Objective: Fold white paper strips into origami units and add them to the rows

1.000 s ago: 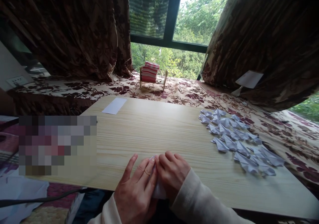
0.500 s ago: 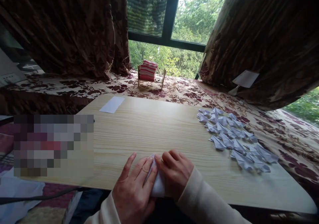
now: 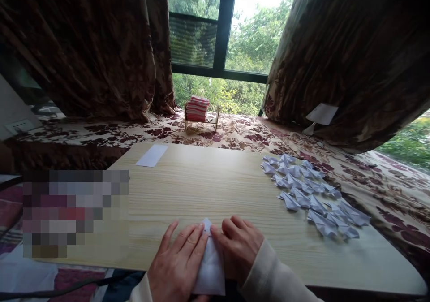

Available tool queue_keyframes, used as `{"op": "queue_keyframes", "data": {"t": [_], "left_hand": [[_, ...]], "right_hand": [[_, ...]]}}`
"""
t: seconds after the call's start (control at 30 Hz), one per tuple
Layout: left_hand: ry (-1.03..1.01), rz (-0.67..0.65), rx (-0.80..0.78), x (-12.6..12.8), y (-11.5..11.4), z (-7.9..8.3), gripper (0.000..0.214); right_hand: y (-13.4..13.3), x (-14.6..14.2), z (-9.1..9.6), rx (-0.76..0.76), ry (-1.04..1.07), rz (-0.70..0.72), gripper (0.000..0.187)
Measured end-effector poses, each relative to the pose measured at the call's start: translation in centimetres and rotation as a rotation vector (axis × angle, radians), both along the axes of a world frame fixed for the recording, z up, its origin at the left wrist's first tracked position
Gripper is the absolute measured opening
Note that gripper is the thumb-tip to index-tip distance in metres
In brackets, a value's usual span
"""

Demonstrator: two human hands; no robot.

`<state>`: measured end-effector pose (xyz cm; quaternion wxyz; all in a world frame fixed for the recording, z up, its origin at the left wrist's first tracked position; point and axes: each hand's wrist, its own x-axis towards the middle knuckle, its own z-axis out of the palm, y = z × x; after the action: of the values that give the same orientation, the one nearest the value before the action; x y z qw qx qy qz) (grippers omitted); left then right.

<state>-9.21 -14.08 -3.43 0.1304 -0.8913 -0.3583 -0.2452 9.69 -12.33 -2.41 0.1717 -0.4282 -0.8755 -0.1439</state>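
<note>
A white sheet of paper (image 3: 212,270), folded to a narrow shape with a pointed top, lies at the table's front edge between my hands. My left hand (image 3: 179,257) rests along its left side, fingers stretched forward and pressed onto the paper near the tip. Part of the left thumb shows below the paper's bottom edge, so the sheet is held there. On the other side, my right hand (image 3: 238,241) has its fingers curled, with the foremost fingertip at the paper's right edge near the top. The contact under the right fingers is partly hidden.
Several folded white paper pieces (image 3: 302,190) sit in rows on the right of the wooden table (image 3: 188,181). A flat white paper strip (image 3: 152,155) lies at the back left. Behind, a small rack (image 3: 201,122) holds red-striped cloths (image 3: 197,109). A blurred patch covers the left.
My hands have parted slightly at the folded paper, and more of its surface and its pointed tip now show. The view has tilted upward a little.
</note>
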Motion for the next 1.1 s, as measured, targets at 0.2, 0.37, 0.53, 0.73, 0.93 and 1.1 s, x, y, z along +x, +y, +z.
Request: {"op": "queue_keyframes", "data": {"t": [0.2, 0.37, 0.53, 0.73, 0.93, 1.1], "left_hand": [[0.074, -0.087, -0.102, -1.9, 0.9, 2.6, 0.06], [-0.036, -0.124, -0.018, -0.8, 1.2, 0.5, 0.054], [-0.2, 0.001, 0.072, 1.1, 0.5, -0.8, 0.056], [-0.211, -0.011, -0.064, 1.1, -0.1, 1.4, 0.033], [-0.017, 0.009, 0.008, 0.7, -1.0, -0.2, 0.052], [-0.036, 0.0, -0.022, 1.6, -1.7, -1.0, 0.039]], "right_hand": [[2.0, 0.6, -1.9, 0.157, 0.117, 0.09, 0.012], [3.3, 1.9, 0.9, -0.054, 0.064, 0.089, 0.024], [0.1, 2.5, 3.4, -0.164, 0.248, 0.026, 0.031], [-0.5, 4.1, 1.9, -0.29, 0.211, -0.22, 0.026], [0.9, 3.8, 1.6, -0.292, 0.348, -0.127, 0.035], [-0.3, 4.5, 2.0, -0.201, 0.332, -0.028, 0.03]]}}
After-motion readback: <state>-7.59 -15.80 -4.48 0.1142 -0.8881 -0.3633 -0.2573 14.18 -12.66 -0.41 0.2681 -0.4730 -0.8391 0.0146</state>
